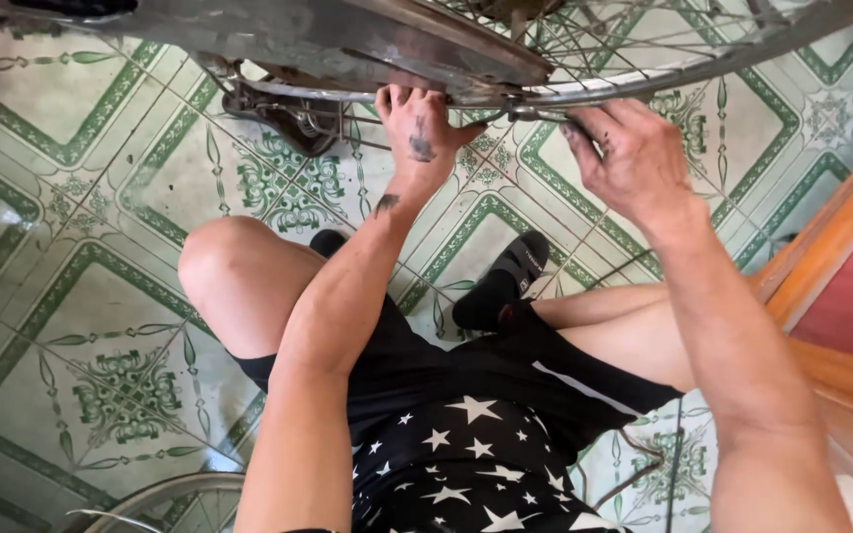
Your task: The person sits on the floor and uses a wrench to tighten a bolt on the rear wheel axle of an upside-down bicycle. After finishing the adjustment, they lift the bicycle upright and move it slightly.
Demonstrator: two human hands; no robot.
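My left hand (423, 133) has its fingers (409, 99) curled over the near edge of the wheel rim (644, 71), pressed together and gripping it, with the thumb extended toward the right hand. My right hand (632, 158) sits just beside it along the same rim; its fingers (584, 123) are bunched toward a small metal fitting (525, 114) at the rim, but I cannot tell whether they pinch it or only touch it. The fitting lies between the two hands, slightly nearer the right fingers. The rim's long arc runs crosswise, from the left fingers past the right fingers and upward beyond them. The spokes (594, 39) fan away beyond the fingertips. Below the hands lie my knees, a black sandal (502, 281) and the green-patterned tile floor (71, 296).
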